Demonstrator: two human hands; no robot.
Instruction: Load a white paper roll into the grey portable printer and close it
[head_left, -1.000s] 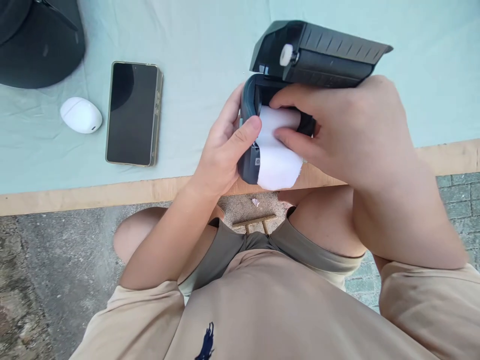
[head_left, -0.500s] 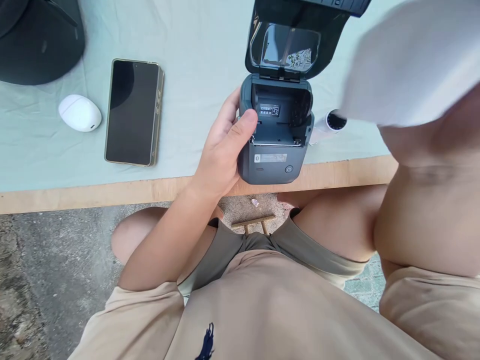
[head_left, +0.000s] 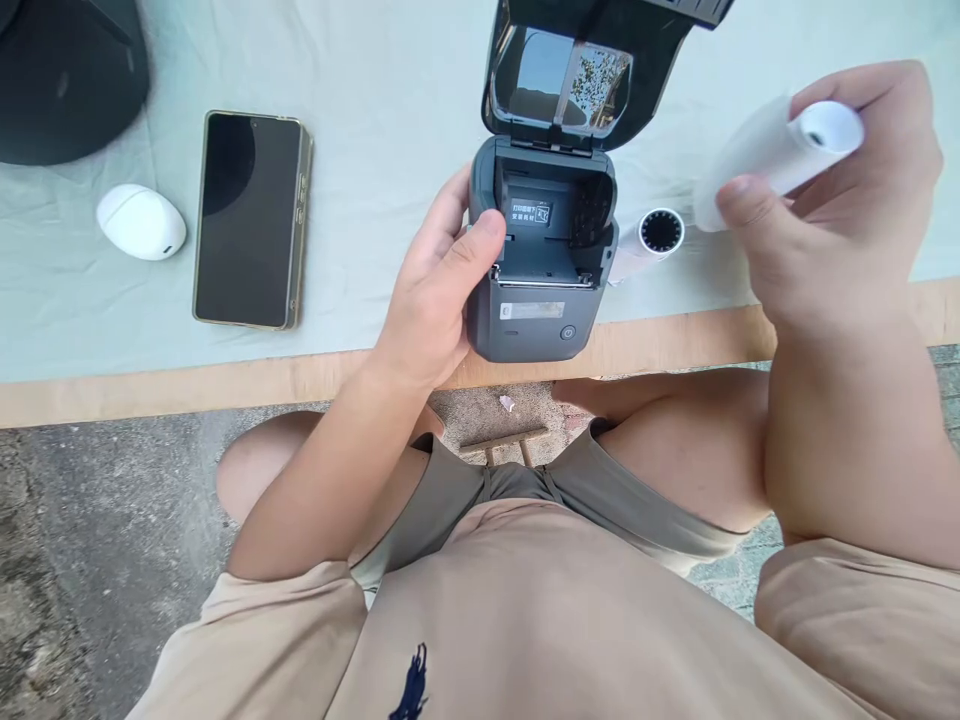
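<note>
Left hand (head_left: 431, 290) around open printer (head_left: 540, 260), right hand (head_left: 832, 220) gripping paper roll (head_left: 780, 155); phone (head_left: 247, 220) nearby.

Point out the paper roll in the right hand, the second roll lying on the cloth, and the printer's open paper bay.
held paper roll (head_left: 780, 155), head view, on its white side.
second roll (head_left: 660, 232), head view, on its dark core end.
paper bay (head_left: 551, 225), head view, on its inner wall.

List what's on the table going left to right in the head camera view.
Dark cap → white oval case → phone → left hand gripping the open label printer → small paper roll lying on the cloth → right hand holding a white paper roll above the table.
</note>
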